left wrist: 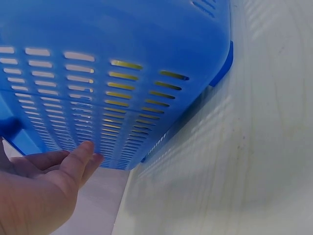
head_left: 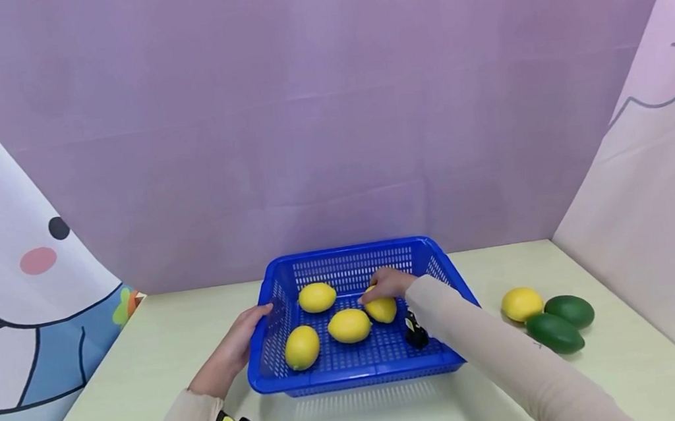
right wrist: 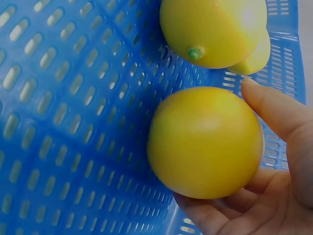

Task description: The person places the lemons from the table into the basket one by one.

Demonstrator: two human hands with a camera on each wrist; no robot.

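A blue slotted plastic basket (head_left: 374, 370) stands on the table with several yellow lemons inside. My left hand (head_left: 242, 337) grips its left rim, thumb over the edge and fingers against the outer slotted wall, as the left wrist view shows. Inside the basket, toward the right, my right hand (head_left: 392, 283) holds a lemon (right wrist: 205, 142) between thumb and curled fingers, close over the slotted floor. Beside that one lies a lemon (head_left: 349, 326) in the middle. Another lemon (head_left: 317, 297) is at the back left, and one more lemon (head_left: 302, 348) sits at the front left.
To the right of the basket, a lemon (head_left: 522, 304) lies against two dark green oval fruits (head_left: 555, 333) on the pale table (head_left: 147, 357). A purple cloth backdrop (head_left: 331, 131) rises behind the table, with printed panels on both sides.
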